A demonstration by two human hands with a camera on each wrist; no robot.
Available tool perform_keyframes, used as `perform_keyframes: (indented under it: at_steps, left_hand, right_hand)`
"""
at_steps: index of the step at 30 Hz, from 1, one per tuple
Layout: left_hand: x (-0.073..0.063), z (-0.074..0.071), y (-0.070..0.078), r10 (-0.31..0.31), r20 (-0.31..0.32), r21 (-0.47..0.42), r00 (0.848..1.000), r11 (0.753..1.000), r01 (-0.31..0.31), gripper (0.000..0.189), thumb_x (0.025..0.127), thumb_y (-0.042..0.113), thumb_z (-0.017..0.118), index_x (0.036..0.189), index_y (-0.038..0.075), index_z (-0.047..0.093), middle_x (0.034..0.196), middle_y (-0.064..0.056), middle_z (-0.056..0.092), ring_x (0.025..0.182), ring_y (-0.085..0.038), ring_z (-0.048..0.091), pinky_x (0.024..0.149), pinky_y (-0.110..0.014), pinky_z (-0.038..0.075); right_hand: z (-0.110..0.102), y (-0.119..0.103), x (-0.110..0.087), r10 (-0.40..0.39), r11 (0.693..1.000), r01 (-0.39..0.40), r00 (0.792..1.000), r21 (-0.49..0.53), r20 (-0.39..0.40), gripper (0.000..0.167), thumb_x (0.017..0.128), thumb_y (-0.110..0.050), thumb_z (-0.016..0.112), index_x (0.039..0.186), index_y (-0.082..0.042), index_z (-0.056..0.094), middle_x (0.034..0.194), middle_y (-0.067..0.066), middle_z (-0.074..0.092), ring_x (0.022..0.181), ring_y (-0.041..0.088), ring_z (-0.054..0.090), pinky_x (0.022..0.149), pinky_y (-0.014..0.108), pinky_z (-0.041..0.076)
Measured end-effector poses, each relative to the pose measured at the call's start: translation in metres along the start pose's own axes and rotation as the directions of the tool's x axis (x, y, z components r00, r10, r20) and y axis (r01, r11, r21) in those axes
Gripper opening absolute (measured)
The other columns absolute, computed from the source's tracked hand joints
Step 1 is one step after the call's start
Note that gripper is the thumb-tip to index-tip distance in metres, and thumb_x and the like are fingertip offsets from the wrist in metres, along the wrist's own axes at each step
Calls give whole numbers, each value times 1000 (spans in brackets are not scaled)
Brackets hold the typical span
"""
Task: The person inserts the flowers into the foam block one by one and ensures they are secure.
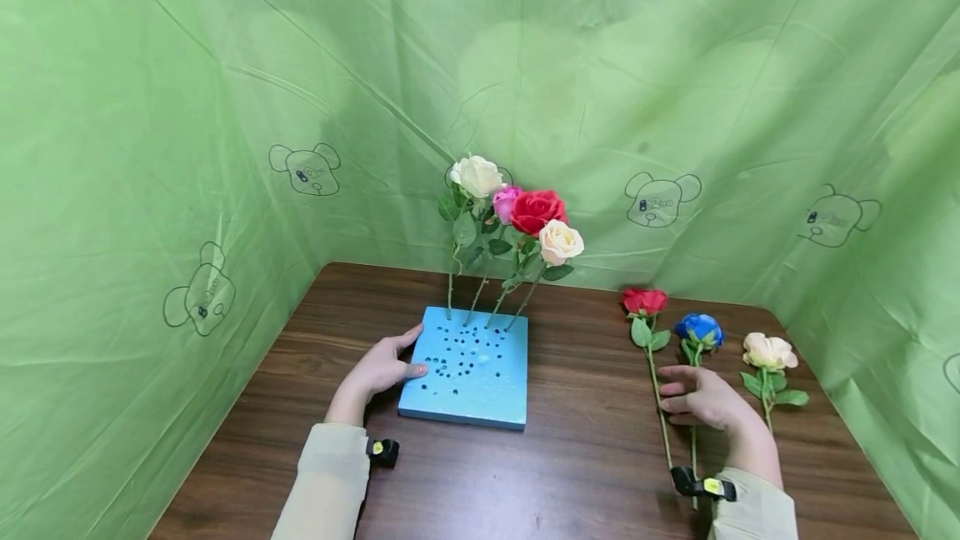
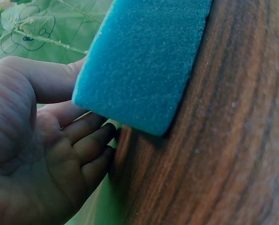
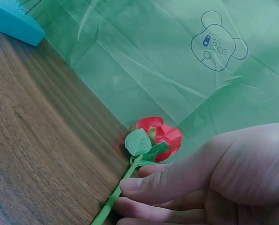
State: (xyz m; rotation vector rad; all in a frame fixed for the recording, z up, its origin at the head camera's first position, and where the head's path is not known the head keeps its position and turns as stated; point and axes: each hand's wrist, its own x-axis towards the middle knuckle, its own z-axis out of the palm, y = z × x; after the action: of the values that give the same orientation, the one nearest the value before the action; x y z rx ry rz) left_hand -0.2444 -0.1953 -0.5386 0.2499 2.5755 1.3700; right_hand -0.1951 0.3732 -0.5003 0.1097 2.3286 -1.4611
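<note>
In the head view my left hand holds a light-blue foam block by its left edge. The thumb lies over the top face, and the other fingers are along the side in the left wrist view. My right hand is over the right part of the table, fingers spread, at the stem of a red rose. In the right wrist view its thumb tip overlaps the green stem; the fingers are not closed around it. A blue rose lies partly beneath this hand.
White, pink, red and cream roses stand in the block's back row, amid many small holes. A cream rose lies at the far right. Green curtains enclose the wooden table.
</note>
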Motion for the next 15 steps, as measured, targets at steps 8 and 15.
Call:
perform_keyframes:
  at_steps: [8, 15]
  left_hand:
    - [0, 0, -3, 5, -2, 2, 1000, 1000, -5, 86, 95, 23, 84, 167, 14, 38, 171, -11, 36, 158, -39, 27, 125, -61, 26]
    - [0, -1, 0, -2, 1, 2, 1000, 1000, 2, 86, 95, 23, 84, 167, 15, 38, 170, -11, 36, 158, -38, 28, 125, -61, 27]
  right_hand:
    - [6, -1, 4, 21, 1000, -21, 1000, 13, 20, 67, 91, 11, 75, 147, 20, 39, 112, 23, 65, 88, 25, 72, 76, 45, 65]
    - [16, -5, 7, 74, 997, -74, 997, -18, 2, 62, 88, 10, 81, 138, 18, 46, 105, 21, 61, 85, 23, 70, 76, 43, 65]
